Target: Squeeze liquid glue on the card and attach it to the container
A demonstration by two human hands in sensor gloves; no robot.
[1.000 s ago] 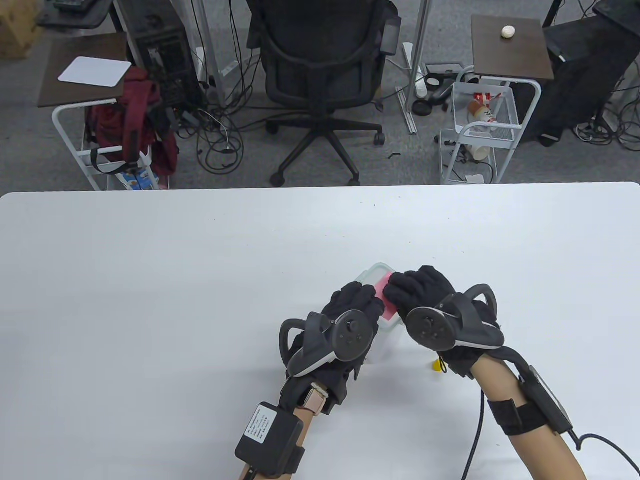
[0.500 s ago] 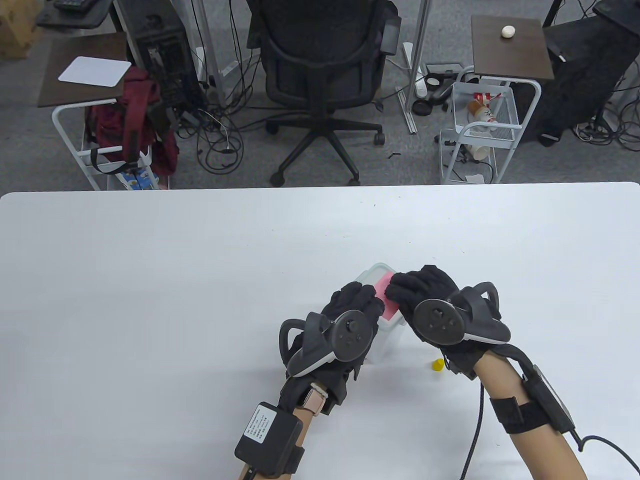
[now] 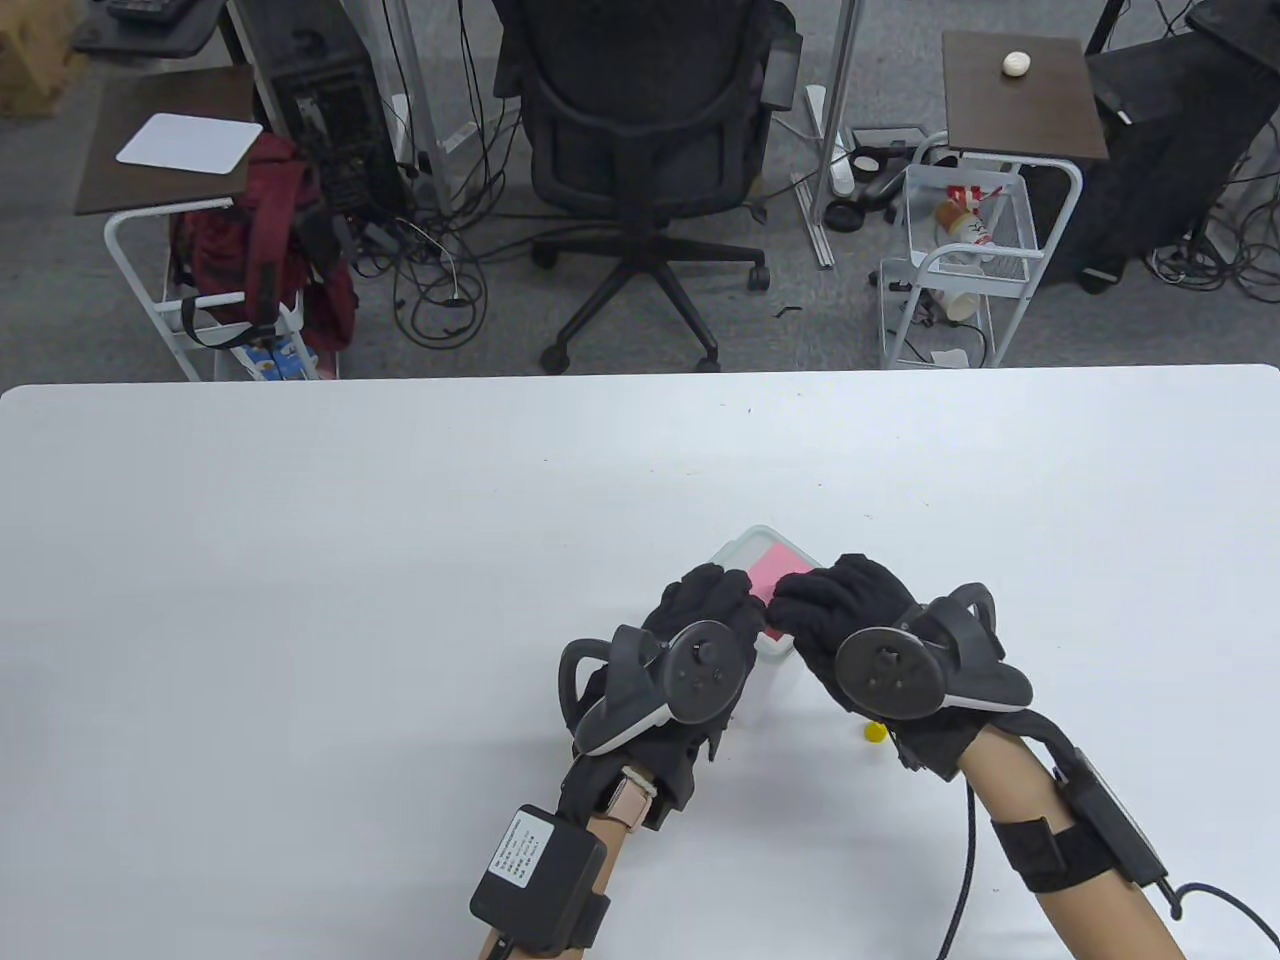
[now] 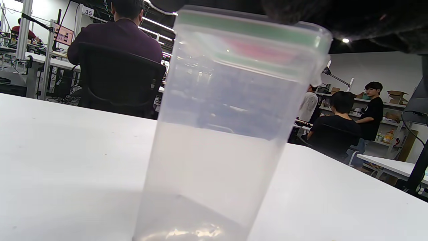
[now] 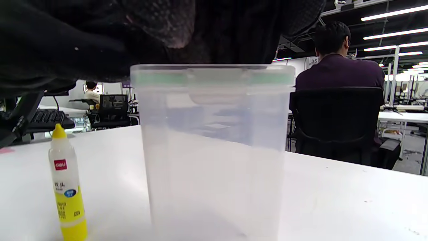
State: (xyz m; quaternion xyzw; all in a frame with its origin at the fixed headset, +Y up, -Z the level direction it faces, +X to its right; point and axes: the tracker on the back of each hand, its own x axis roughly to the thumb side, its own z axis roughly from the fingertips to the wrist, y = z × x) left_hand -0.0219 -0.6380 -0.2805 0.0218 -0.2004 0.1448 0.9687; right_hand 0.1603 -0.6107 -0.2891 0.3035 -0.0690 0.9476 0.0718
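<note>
A tall clear container [image 3: 765, 690] with a green-sealed lid stands on the white table [image 3: 300, 600]. A pink card [image 3: 772, 570] lies on its lid. My left hand [image 3: 725, 600] rests its fingers on the lid's left edge and the card. Fingers of my right hand [image 3: 800, 605] press on the card's near right part. In the left wrist view the container [image 4: 217, 134] fills the middle, the card [image 4: 257, 50] showing pink through the lid. The right wrist view shows the container [image 5: 214, 150] under my fingers. A yellow glue bottle [image 5: 67, 194] stands upright beside it, its tip [image 3: 876, 732] peeking out under my right wrist.
An office chair [image 3: 640, 150] and two small side tables [image 3: 1020, 100] stand on the floor beyond the table's far edge. People sit at desks in the background of both wrist views.
My right hand has slid back toward me across the lid, uncovering more of the pink card. My left hand and the container have stayed put.
</note>
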